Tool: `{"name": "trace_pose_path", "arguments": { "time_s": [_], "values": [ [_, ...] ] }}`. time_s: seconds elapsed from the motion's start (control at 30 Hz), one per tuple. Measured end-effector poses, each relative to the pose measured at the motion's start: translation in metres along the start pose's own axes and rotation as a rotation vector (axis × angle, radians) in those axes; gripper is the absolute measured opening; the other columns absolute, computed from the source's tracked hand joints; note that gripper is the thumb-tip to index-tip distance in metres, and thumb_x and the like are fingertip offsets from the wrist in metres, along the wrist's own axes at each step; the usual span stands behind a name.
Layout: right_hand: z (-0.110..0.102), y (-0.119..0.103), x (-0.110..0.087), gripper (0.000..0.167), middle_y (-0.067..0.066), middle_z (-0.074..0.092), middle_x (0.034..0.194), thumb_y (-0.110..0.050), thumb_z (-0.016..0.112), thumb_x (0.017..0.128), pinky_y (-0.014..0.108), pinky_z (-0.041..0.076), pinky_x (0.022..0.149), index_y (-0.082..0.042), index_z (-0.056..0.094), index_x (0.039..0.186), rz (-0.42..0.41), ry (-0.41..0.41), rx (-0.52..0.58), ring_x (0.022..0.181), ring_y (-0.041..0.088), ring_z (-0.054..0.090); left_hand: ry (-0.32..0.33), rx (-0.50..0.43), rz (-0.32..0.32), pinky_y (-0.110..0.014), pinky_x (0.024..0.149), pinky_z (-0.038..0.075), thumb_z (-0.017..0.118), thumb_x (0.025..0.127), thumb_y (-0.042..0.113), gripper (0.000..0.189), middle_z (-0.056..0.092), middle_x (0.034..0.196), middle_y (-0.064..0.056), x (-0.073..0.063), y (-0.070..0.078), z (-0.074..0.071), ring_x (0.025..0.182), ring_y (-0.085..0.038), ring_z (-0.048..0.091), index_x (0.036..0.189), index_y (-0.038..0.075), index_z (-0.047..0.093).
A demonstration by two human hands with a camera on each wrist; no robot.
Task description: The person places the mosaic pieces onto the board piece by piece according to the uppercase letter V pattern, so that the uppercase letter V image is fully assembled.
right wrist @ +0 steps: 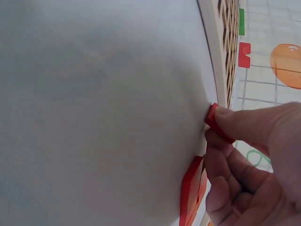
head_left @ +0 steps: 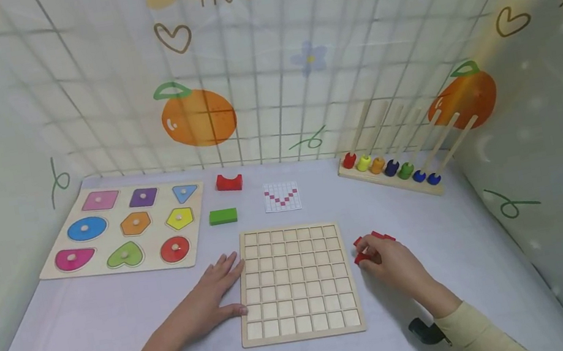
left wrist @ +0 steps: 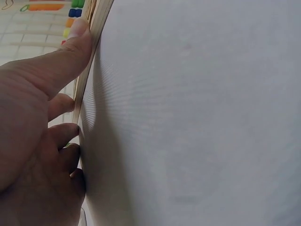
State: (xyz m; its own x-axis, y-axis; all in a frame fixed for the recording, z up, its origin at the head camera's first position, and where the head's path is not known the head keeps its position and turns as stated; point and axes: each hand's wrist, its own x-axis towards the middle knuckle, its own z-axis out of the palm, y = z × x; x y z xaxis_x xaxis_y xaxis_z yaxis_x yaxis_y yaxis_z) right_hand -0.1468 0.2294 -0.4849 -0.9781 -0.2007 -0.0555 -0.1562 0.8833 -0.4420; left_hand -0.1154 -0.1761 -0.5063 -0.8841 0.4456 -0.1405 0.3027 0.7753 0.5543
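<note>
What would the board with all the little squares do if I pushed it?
The wooden-looking grid board would probably stay stiff, since its edges look straight. Lying flat, it likely won't roll or tip. It might slide, though the left hand touching its edge could steady it.

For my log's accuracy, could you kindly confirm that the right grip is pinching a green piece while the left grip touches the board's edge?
Not quite: the piece pinched in the right grip is red, not green, as the right wrist view shows. The left grip does touch the edge of the board.
</note>
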Motion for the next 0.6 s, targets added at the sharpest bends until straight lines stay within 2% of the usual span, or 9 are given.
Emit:
{"name": "trace_pose_path", "arguments": {
  "time_s": [0.17, 0.4, 0.6],
  "values": [
    [-0.001, -0.002, 0.002, 0.023, -0.005, 0.07, 0.09, -0.008, 0.08, 0.088, 0.029, 0.054, 0.069, -0.016, 0.067, 0.106, -0.044, 0.008, 0.036, 0.076, 0.011, 0.058, -0.005, 0.016, 0.007, -0.054, 0.125, 0.012, 0.08, 0.083, 0.047, 0.098, 0.018, 0.17, -0.008, 0.0, 0.001, 0.0, 0.157, -0.032, 0.009, 0.161, 0.015, 0.031],
    [-0.003, -0.01, 0.005, 0.023, -0.001, 0.071, 0.102, -0.006, 0.073, 0.093, 0.031, 0.058, 0.078, -0.015, 0.068, 0.114, -0.076, 0.0, 0.113, 0.085, 0.013, 0.061, -0.005, 0.018, 0.009, -0.054, 0.125, 0.013, 0.08, 0.083, 0.047, 0.098, 0.018, 0.17, -0.007, 0.0, 0.002, 0.0, 0.157, -0.032, 0.009, 0.161, 0.015, 0.031],
    [-0.003, -0.023, 0.006, 0.022, -0.006, 0.068, 0.092, -0.014, 0.075, 0.094, 0.026, 0.054, 0.07, -0.015, 0.069, 0.115, -0.071, -0.024, 0.193, 0.079, 0.013, 0.057, -0.003, 0.006, 0.004, -0.054, 0.125, 0.012, 0.081, 0.083, 0.047, 0.098, 0.018, 0.17, -0.007, 0.0, 0.003, -0.001, 0.157, -0.032, 0.009, 0.161, 0.014, 0.031]
  ]
}}
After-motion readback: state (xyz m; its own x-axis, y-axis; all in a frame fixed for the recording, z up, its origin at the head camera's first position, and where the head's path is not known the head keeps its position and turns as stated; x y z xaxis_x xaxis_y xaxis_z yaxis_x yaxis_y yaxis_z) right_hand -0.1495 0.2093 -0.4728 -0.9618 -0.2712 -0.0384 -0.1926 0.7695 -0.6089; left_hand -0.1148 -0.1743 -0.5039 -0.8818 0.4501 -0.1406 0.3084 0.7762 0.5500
